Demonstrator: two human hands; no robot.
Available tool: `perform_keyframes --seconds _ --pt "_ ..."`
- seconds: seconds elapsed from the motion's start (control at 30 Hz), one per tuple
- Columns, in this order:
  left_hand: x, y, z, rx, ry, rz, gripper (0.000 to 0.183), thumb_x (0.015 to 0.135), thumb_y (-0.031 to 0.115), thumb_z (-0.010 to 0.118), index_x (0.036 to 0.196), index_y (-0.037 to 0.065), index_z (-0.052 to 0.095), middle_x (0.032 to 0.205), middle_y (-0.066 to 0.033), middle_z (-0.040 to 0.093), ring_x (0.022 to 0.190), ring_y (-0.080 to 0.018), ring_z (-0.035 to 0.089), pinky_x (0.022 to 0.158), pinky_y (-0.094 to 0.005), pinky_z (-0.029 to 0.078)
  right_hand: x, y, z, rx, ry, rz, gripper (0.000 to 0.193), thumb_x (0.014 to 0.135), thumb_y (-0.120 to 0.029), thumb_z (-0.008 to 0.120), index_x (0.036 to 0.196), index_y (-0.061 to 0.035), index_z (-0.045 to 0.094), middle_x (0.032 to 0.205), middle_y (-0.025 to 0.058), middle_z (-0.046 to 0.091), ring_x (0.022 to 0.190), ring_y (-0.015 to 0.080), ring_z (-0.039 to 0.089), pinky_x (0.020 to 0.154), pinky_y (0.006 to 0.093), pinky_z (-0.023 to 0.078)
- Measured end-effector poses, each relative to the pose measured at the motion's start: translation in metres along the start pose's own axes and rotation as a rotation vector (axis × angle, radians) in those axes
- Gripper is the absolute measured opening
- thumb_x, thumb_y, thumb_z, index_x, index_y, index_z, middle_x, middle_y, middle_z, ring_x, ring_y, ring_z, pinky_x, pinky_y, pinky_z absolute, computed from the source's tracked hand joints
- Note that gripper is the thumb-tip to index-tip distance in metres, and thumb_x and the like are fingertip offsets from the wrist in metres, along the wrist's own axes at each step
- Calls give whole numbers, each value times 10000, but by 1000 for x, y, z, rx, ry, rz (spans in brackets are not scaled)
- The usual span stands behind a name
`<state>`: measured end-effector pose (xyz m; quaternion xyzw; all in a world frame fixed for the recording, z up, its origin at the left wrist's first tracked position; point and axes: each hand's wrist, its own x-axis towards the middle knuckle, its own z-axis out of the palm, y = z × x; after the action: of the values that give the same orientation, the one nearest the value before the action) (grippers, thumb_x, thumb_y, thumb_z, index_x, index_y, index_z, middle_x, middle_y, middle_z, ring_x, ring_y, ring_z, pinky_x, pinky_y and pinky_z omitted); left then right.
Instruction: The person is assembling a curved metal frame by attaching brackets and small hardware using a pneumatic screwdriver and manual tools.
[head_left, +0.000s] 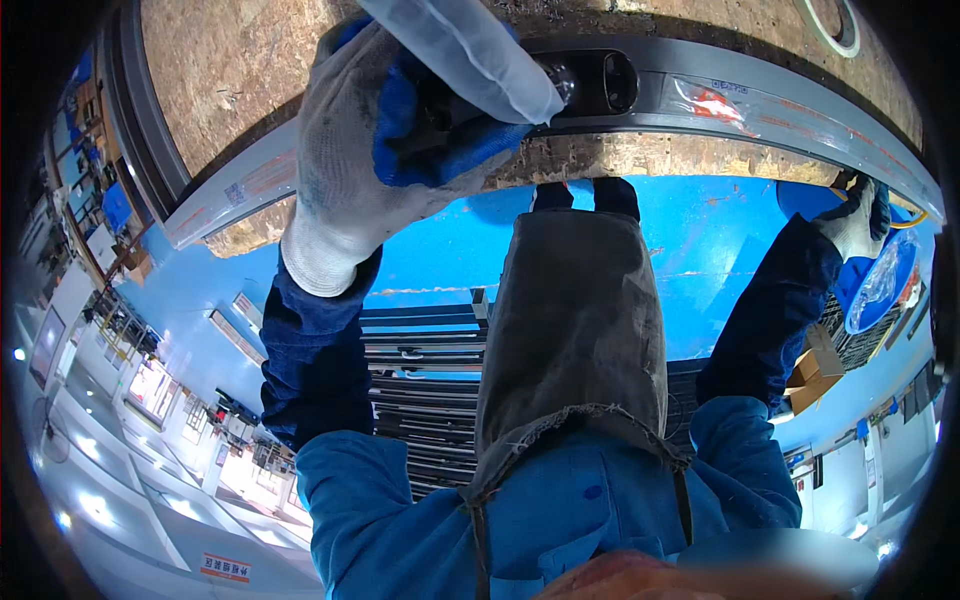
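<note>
My left hand [350, 150], in a grey-white knit glove with blue coating, is closed over a long grey metal profile [780, 105] on the bench. Its fingers curl around something dark that I cannot make out. Across the hand slants a tapered, translucent white plastic piece [475, 60], its narrow end beside a black oblong fitting [590, 85] set in the profile. A piece of clear film with red marks [712, 103] lies farther right on the profile. At far right, my gloved right hand [858, 222] is by the profile's near edge, its fingers partly hidden.
The wooden bench top [230, 65] has a rough near edge. A tape-like ring [845, 35] lies at far right. Dark profiles [150, 110] stand at left. Below are stacked dark bars [425, 420], a blue bin [868, 295] and a cardboard box [817, 370].
</note>
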<state>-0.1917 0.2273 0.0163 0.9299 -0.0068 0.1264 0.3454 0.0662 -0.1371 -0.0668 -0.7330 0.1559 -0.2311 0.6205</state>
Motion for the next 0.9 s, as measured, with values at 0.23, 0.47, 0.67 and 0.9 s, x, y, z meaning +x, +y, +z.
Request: perform_keyframes --seconds 0.23,0.47,0.67,0.9 --pt "-7 9 8 13 62 -155 557 637 152 821 1117 11 576 1067 -136 634 969 -237 633 864 -363 506 1 3 0 -23 6 -7 151 703 137 668 844 94 634 861 169 659 721 221 636 650 348 556" --pt "0 8 16 -102 64 -218 555 645 164 826 1122 18 584 1058 -103 638 956 -198 632 857 -327 503 26 7 -12 838 -351 393 193 706 147 656 893 100 640 873 158 665 730 195 633 675 297 539" --pt "-4 5 18 284 49 -164 630 663 472 762 1102 54 589 1039 -162 620 950 -327 620 855 -422 480 14 21 -13 107 -137 -93 168 705 188 628 843 99 594 885 154 652 758 188 622 737 304 540" --pt "0 7 22 206 113 -121 584 630 466 786 1022 61 633 963 -124 650 918 -292 636 818 -398 495 -2 12 -7 53 -69 -79 176 717 164 646 846 61 584 878 154 652 739 192 636 702 292 552"
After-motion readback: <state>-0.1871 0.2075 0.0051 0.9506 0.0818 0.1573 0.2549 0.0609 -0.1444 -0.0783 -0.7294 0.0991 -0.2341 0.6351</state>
